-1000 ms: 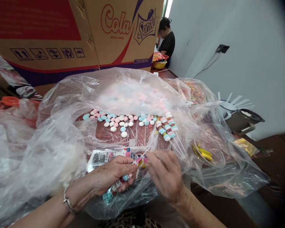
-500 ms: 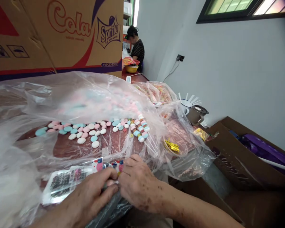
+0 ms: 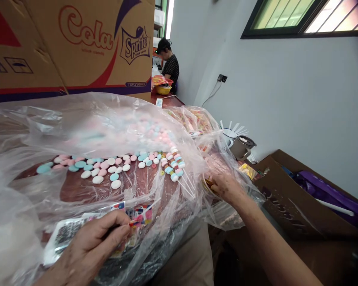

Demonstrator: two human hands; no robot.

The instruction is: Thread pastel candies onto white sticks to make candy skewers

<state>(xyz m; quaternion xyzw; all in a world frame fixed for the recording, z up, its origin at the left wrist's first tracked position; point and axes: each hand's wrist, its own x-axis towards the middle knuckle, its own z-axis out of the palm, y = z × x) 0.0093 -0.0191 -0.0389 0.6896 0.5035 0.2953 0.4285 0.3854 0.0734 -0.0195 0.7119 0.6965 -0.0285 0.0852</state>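
Note:
My left hand (image 3: 107, 234) pinches the gathered end of a clear candy bag (image 3: 143, 214) printed in red, blue and pink, low in front of me. At the right, my right hand (image 3: 226, 188) has its fingers closed on gold twist ties (image 3: 208, 182), which it mostly hides. Between the hands and farther back lie candy skewers (image 3: 174, 165), with pink, white and blue pieces on white sticks. Loose pastel candies (image 3: 111, 170) spread to their left, partly under clear plastic sheeting (image 3: 77, 107). Beneath my left hand is a white packet of labels (image 3: 66, 234) with dark print.
A large cardboard carton (image 3: 77, 47) stands at the back left. A grey lidded mug (image 3: 243, 147) and a cup of white sticks (image 3: 230, 133) stand at the right. An open box (image 3: 282, 198) holds purple packaging. A person (image 3: 170, 65) works in the background.
My right hand has left the bag beside my left hand and moved right to the gold twist ties. My left hand keeps its pinch and has shifted slightly left.

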